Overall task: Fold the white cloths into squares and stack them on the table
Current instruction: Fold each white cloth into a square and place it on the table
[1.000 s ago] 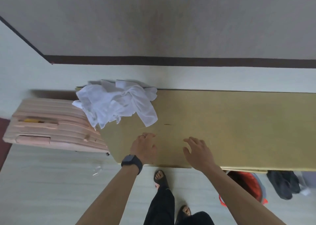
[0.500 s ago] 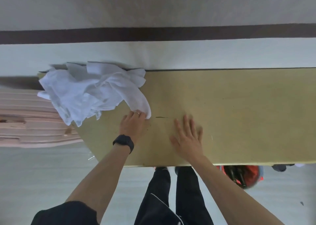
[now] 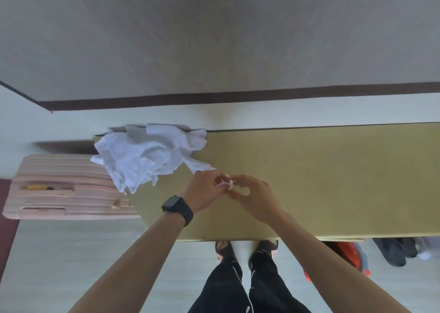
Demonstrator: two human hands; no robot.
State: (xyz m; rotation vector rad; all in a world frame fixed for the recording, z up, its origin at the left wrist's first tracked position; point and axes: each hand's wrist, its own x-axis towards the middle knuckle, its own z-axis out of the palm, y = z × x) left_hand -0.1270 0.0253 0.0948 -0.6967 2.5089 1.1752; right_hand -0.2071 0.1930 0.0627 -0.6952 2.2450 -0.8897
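Olive-yellow table runs left-right across yr view, grey wall w/ dark skirting beyond it and a pink suitcase on the floor off its left end.

The white cloths sit in one crumpled heap on the table's far-left corner, partly hanging over the left edge. None is folded yet.

Key relation: the heap lies at approx 10 o'clock from yr hands. One cloth tail stretches out of it toward 4 o'clock and ends at yr fingertips, so its long axis runs on that 10-to-4 line.

- Left hand, the one w/ the smartwatch, is nearer the heap. Its fingers are curled in, pinching the tail's end.
- Right hand is just beside it at 3 o'clock. Thumb and forefinger close in a narrow ring on the same white corner.
- Both hands meet over mid-table, well clear of the near edge.

Likely next move: pull along that line toward 4 o'clock to free one cloth w/o dragging the rest off the corner.

Vs 0.5 s ago:
- Yr left hand was at the heap's near edge.
- Yr right hand lay flat on the table, apart from the left.
- Now both are together on the corner, and the tail is drawn out longer from the heap.
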